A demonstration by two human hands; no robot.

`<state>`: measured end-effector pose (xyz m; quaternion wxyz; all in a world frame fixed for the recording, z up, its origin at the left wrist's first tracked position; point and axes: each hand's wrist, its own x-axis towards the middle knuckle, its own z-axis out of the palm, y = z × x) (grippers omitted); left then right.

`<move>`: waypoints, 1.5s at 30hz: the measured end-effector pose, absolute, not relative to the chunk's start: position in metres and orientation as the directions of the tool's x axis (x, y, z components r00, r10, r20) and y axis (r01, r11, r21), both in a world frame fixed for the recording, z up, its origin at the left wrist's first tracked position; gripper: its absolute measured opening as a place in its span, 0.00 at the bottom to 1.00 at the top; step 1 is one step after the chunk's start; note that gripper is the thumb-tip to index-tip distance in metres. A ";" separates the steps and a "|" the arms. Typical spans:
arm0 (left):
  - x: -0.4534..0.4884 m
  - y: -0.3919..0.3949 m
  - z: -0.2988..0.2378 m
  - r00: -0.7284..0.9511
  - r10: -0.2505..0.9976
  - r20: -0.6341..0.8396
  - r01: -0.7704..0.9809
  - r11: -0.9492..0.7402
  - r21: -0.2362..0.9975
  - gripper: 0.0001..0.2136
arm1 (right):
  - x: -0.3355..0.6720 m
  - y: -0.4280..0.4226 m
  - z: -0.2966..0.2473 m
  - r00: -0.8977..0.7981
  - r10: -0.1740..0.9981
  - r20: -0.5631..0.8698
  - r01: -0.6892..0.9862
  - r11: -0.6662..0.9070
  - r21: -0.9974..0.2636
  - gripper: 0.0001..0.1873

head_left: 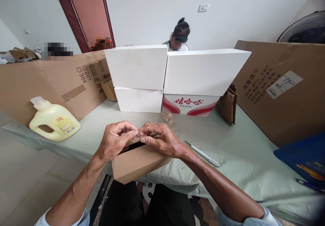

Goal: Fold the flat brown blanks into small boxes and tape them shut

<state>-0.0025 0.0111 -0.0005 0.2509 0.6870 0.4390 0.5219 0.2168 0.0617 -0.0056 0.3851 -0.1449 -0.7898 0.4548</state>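
My left hand [115, 139] and my right hand [162, 138] meet over a small open brown cardboard box [137, 163] at the near table edge. Both hands are closed in a pinch at the box's top, fingertips touching around a small brownish piece that I cannot make out clearly. The box's dark opening shows just under the fingers. A white pen-like tool [201, 153] lies on the cloth to the right of my right wrist. A small clump of clear wrapping [168, 117] lies just beyond my hands.
White boxes [138, 67] and a red-printed carton [190, 104] stand stacked behind. A cream jug [54, 121] lies at left. Large cardboard sheets [281, 87] flank the pale green cloth [241, 144]. A person sits behind the boxes. A blue item [304, 155] lies at right.
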 end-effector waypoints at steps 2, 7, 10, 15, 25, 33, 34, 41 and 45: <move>0.000 0.010 -0.002 0.111 0.714 0.691 0.508 -0.638 0.578 0.06 | 0.215 0.062 -0.005 -0.636 0.628 0.449 -0.133 0.484 -0.865 0.21; 0.006 0.011 -0.004 0.344 0.341 0.875 0.718 -0.696 -0.011 0.10 | 0.208 0.064 -0.005 -0.568 0.746 0.349 -0.186 0.297 -0.937 0.26; 0.006 0.015 -0.003 0.448 0.265 0.854 0.715 -0.679 -0.165 0.12 | 0.206 0.067 -0.005 -0.525 0.775 0.353 -0.212 0.282 -0.936 0.29; 0.006 0.020 0.003 0.506 0.207 0.837 0.675 -0.699 -0.236 0.11 | 0.206 0.069 -0.005 -0.533 0.761 0.370 -0.248 0.277 -0.928 0.29; -0.001 0.028 0.011 0.533 0.229 0.815 0.736 -0.600 -0.313 0.05 | 0.212 0.066 -0.007 -0.573 0.709 0.411 -0.133 0.414 -0.900 0.28; 0.000 0.024 0.013 0.415 0.430 0.802 0.633 -0.770 0.085 0.08 | 0.210 0.067 -0.008 -0.606 0.686 0.403 -0.196 0.362 -0.911 0.24; 0.001 0.023 0.013 0.408 0.452 0.793 0.610 -0.781 0.132 0.09 | 0.209 0.067 -0.009 -0.613 0.688 0.390 -0.203 0.340 -0.918 0.23; -0.002 0.024 0.013 0.468 0.485 0.739 0.600 -0.788 0.137 0.16 | 0.210 0.067 -0.012 -0.635 0.693 0.341 -0.088 0.374 -0.923 0.28; -0.005 0.022 0.007 0.411 0.514 0.753 0.638 -0.752 0.165 0.15 | 0.208 0.063 -0.014 -0.570 0.715 0.404 -0.018 0.481 -0.876 0.28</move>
